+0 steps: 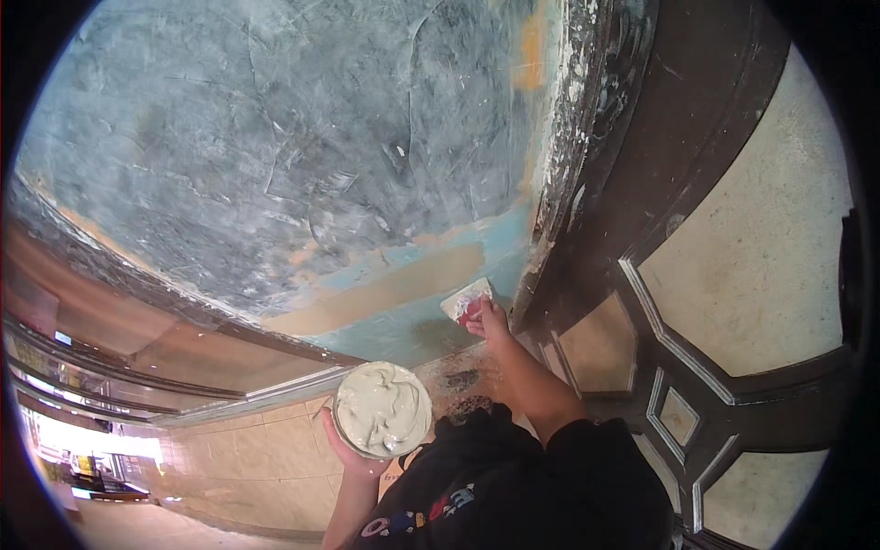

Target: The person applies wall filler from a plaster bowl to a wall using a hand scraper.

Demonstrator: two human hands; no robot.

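My left hand [351, 449] grips a round tub [341, 423] from its side and below. Thick off-white putty [383, 410] with a stirred, uneven surface fills the tub close to its rim. My right hand [489, 321] is wrapped round a putty scraper [466, 299] with a pale, smeared blade and a reddish part near the fingers. The blade lies at or very near the lower right of the wall [348, 147]; contact cannot be made out. Beside it, a smooth beige strip [394, 289] runs across the light-blue lower band of the wall.
A dark, paint-splashed frame [587, 137] borders the wall at the right, beside a brown door with pale panels [596, 344]. Brown-framed glass [156, 335] runs along the left. Beige tiles [257, 454] lie below, with dark debris [463, 378] near my body.
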